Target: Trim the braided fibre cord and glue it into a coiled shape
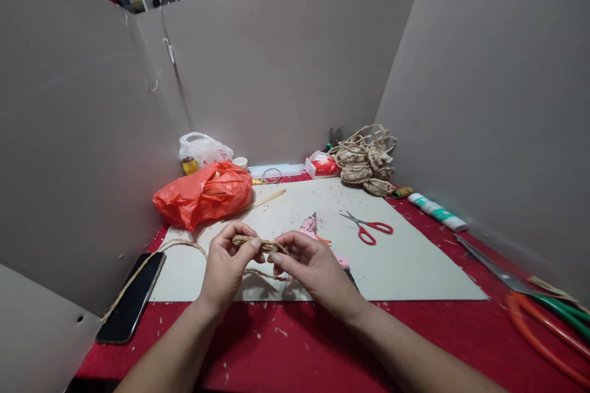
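Note:
My left hand (227, 265) and my right hand (310, 265) meet over the near edge of a pale board (405, 264). Both pinch a short bundle of jute twine (259, 244) held between the fingertips. A loose strand of the twine (179, 247) runs left from the bundle, past a black phone (133, 298), and off the table. A pink glue gun (311, 227) lies just behind my right hand, partly hidden by it.
Red-handled scissors (369, 228) lie on the board. An orange plastic bag (203, 193), a white bag (203, 148) and a pile of jute pieces (366, 163) sit farther back. A glue tube (437, 212) and large shears (534, 298) lie right. Grey partition walls enclose the table.

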A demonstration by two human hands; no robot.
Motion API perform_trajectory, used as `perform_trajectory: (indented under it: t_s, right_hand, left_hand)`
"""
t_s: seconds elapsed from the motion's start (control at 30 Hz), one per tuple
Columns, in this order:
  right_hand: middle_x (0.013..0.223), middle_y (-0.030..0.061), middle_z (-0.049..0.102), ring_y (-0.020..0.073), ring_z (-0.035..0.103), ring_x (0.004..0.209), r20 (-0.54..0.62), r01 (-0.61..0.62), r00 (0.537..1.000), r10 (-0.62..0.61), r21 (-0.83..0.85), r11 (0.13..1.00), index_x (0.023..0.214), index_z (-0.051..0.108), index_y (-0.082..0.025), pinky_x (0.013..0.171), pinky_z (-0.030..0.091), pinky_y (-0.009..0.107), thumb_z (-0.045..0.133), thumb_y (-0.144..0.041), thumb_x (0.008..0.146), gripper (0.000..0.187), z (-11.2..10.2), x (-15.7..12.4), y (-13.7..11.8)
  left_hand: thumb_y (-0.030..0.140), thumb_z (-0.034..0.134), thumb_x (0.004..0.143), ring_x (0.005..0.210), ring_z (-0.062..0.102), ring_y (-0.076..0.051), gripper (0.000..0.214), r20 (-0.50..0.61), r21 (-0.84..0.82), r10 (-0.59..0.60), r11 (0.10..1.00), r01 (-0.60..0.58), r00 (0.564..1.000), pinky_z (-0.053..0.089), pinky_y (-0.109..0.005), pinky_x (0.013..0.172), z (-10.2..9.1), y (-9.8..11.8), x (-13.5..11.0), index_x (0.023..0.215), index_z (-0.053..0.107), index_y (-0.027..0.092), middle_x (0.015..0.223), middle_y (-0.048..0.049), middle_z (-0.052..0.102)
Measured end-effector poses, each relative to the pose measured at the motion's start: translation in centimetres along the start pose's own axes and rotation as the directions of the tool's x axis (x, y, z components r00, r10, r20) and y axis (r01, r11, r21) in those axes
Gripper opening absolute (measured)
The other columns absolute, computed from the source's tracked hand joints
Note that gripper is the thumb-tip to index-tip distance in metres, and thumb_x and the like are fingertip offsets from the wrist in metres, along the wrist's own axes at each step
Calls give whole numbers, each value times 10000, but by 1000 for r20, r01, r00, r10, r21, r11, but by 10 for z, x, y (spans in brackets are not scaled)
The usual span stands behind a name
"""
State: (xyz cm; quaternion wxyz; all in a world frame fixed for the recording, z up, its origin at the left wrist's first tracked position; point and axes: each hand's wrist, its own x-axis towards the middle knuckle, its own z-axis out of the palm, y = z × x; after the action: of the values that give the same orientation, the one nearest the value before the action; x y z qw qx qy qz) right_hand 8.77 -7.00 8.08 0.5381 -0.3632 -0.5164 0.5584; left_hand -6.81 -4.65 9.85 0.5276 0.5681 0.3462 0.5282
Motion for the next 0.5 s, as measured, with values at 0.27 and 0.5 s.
perform_trajectory:
  t_s: [0.27, 0.5]
  right_hand:
    - [735, -6, 602, 114, 559, 663, -76, 79, 993, -88, -124, 989, 843, 625, -162, 641, 495, 256, 605, -203, 746, 108, -4, -2, -6]
    - [580, -42, 552, 92, 527, 488, -73, -46, 997, 39, -91, 995, 789, 604, -153, 488, 435, 225, 624, -244, 700, 128, -10, 3, -15]
  left_hand:
    - [255, 659, 796, 687, 592, -116, 149, 105, 44, -50, 998, 46, 993, 488, -226, 641, -1, -2, 0, 911, 603, 179, 773, 9, 605]
    - [510, 468, 886, 656, 617, -146, 392, 24, -9, -15, 1000, 15, 1000, 466, -242, 610, -9, -1, 5, 911, 605, 143, 735, -58, 676]
